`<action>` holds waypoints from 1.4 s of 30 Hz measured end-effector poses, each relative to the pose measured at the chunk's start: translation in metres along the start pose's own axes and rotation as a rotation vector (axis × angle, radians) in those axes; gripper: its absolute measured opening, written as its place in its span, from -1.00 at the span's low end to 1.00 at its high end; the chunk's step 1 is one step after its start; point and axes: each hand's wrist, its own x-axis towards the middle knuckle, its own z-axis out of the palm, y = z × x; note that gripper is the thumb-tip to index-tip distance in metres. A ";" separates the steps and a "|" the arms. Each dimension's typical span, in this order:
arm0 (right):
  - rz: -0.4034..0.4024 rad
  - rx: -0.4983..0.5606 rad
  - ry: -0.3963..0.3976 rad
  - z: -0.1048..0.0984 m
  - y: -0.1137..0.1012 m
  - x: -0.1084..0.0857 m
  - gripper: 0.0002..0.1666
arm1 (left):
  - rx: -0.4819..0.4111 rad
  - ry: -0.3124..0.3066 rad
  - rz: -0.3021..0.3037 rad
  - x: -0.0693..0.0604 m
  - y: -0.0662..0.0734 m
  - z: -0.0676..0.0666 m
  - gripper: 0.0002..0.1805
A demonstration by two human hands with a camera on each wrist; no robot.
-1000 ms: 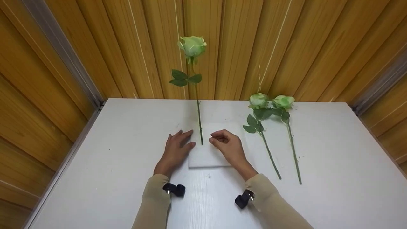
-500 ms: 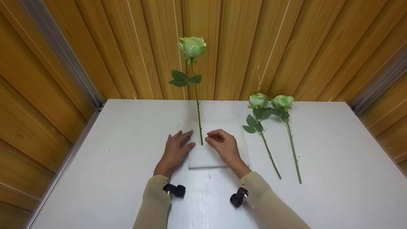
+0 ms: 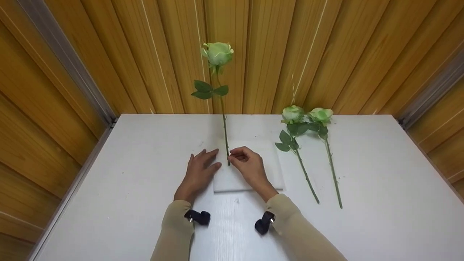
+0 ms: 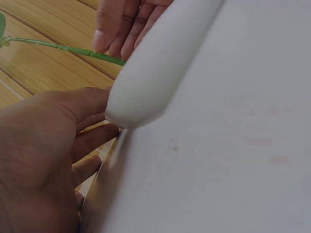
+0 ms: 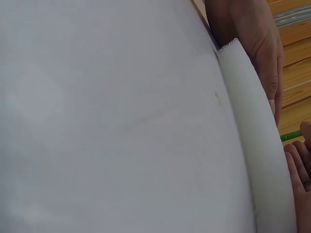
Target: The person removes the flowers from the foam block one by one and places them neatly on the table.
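Note:
A pale green rose (image 3: 218,54) stands nearly upright, the foot of its stem at a white foam block (image 3: 250,174). Beside the block's left edge lies my left hand (image 3: 198,172), fingers spread; the left wrist view shows its fingers (image 4: 95,138) against the block's side. My right hand (image 3: 250,166) is over the block, fingers loosely bent, with its fingertips at the lower stem (image 4: 77,50). In the left wrist view the stem runs unbroken past the thumb and fingers, not wrapped by them. Whether the fingertips touch it is hard to tell.
Two more green roses, one nearer (image 3: 293,114) and one farther right (image 3: 320,115), lie on the white table (image 3: 108,203) with stems toward the front. Wood-look panels (image 3: 268,54) rise behind the table's back edge.
My right hand has moved left across the foam block until its fingertips reach the upright rose's stem. My left hand has stayed in place. The rose still stands.

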 end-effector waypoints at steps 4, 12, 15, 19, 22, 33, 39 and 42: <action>-0.002 -0.005 -0.018 -0.001 0.000 0.000 -0.79 | 0.007 -0.007 0.002 0.001 0.000 0.000 -0.45; -0.010 -0.052 -0.047 -0.001 0.001 -0.001 -0.79 | -0.017 -0.009 -0.070 0.000 0.001 0.001 -0.44; 0.006 -0.067 -0.054 0.000 0.000 -0.001 -0.78 | -0.021 -0.008 -0.083 -0.001 0.002 0.000 -0.44; 0.010 -0.101 -0.048 0.001 -0.002 -0.001 -0.79 | -0.009 -0.009 -0.061 -0.002 0.002 -0.001 -0.44; 0.014 -0.113 -0.039 0.002 -0.003 0.000 -0.81 | -0.009 -0.010 -0.061 -0.002 0.002 -0.001 -0.44; 0.049 -0.111 0.000 0.004 -0.005 0.002 -0.92 | -0.016 -0.005 -0.059 -0.001 0.001 0.000 -0.45; 0.039 -0.066 0.006 0.003 -0.003 0.002 -0.93 | -0.018 -0.008 -0.063 -0.001 0.003 0.000 -0.45; 0.017 -0.047 0.016 0.002 -0.002 0.001 -0.92 | -0.021 -0.010 -0.078 -0.002 0.003 -0.001 -0.44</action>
